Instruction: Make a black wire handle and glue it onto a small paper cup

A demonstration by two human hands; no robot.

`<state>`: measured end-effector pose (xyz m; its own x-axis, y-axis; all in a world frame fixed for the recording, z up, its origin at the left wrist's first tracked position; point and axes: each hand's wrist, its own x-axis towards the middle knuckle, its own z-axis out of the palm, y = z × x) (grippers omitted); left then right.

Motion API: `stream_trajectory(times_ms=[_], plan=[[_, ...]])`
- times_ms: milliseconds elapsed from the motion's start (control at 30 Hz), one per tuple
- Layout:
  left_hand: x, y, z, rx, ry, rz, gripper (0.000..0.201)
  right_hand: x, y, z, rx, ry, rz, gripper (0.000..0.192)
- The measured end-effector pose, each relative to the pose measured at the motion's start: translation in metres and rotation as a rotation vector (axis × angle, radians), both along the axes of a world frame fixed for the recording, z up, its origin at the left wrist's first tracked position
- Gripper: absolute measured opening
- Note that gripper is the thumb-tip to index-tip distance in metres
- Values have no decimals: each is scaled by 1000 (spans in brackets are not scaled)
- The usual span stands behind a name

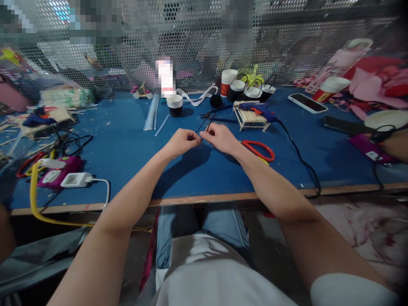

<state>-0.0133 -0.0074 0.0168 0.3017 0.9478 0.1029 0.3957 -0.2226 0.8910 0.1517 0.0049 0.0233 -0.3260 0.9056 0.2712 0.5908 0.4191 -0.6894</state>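
Over the middle of the blue table, my left hand [182, 142] and my right hand [220, 137] meet almost fingertip to fingertip. Both are closed in a pinch on a thin black strand [202, 124], which rises from the fingers in two lines toward the back. Whether it is cord or wire I cannot make out. A small black ball [216, 100] lies just behind the strand. Beside my right wrist are red-handled scissors [259, 150]. Beyond that hand, a blue glue gun [259, 111] rests on a little rack of pale sticks [250, 120].
A black-and-white paper cup [175, 106] and clear glue sticks [152, 112] stand behind my left hand. Several cups with black handles [253, 92] are at the back. A purple power strip [60, 172] lies left, a phone [307, 103] right. Another person's arm [397, 145] reaches in at right.
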Motion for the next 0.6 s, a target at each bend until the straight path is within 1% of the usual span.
stream_trajectory(times_ms=[100,167,200,300,367,467,600], plan=[[0,0,-2,4,-1,-4,19,-1,1,-2,33,-20,-28,28],[0,1,-3,8,-1,-10,19,0,2,-4,27,9,-19,30],[0,1,-3,7,-4,-11,19,0,3,-6,0,52,12,30],[-1,1,-2,-7,-25,-15,19,2,5,-11,-114,220,167,27],[-2,1,-1,-13,-43,-26,19,2,7,-12,-134,260,218,26],[-3,0,2,-10,-35,-46,19,3,7,-11,-80,183,153,25],[-4,-1,3,22,37,-39,21,1,5,-7,-2,60,61,24]])
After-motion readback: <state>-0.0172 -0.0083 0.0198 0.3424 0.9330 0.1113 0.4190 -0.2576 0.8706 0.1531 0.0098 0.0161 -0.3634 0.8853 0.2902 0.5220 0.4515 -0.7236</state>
